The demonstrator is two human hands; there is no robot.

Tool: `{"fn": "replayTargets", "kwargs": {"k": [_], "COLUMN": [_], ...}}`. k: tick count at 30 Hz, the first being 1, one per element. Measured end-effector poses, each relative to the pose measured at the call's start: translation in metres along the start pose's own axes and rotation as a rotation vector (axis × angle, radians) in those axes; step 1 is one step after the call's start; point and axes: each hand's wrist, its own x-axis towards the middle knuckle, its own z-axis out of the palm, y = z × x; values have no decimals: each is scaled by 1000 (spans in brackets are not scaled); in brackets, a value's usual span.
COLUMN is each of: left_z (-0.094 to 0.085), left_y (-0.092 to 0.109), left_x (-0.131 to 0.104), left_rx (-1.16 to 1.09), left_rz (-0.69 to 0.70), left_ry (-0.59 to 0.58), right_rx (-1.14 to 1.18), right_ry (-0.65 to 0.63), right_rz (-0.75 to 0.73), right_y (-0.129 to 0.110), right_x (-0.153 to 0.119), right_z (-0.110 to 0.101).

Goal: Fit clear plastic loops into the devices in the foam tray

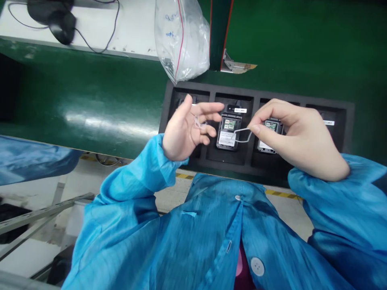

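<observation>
My right hand (290, 137) pinches a thin, translucent rectangular gasket (242, 140) between thumb and fingertips. The gasket hangs over an electronic device (229, 132) with a white label and an exposed green circuit area. Palm upward, my left hand (192, 127) has its fingers loosely curled and cradles more whitish gaskets (199, 122), bunched so that I cannot tell how many. Beneath both hands lies a black compartment tray (229, 158). A second, similar device (267, 141) sits partly behind my right fingers. Small black parts with white labels (240, 110) lie along the tray's far side.
A clear zip bag (190, 44) stands beyond the tray, beside an upright dark divider (220, 36) with a metal bracket (237, 65). At the back left, a black device (62, 26) with cables rests on a white surface. A blue sleeve (36, 159) shows at the left.
</observation>
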Motion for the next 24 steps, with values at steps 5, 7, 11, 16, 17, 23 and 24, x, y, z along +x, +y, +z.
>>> {"fn": "replayTargets", "kwargs": {"k": [5, 7, 11, 16, 17, 23, 24], "left_z": [-16, -21, -25, -24, -24, -23, -23], "left_y": [-2, -8, -17, -19, -19, -21, -21], "left_x": [21, 25, 25, 21, 21, 21, 21], "left_rx": [578, 826, 1202, 1499, 1536, 1606, 1606], "left_rz": [479, 641, 768, 738, 723, 709, 710], "left_ry": [211, 112, -162, -237, -242, -253, -248], "right_rx": [-115, -204, -360, -404, -407, -411, -412], "right_ry": [119, 158, 195, 183, 183, 183, 179], "right_rz": [62, 100, 72, 55, 54, 32, 24], "right_y": [29, 45, 62, 61, 61, 61, 61], "right_x": [14, 17, 18, 18, 19, 19, 19], "right_z": [32, 46, 58, 57, 57, 58, 58]}}
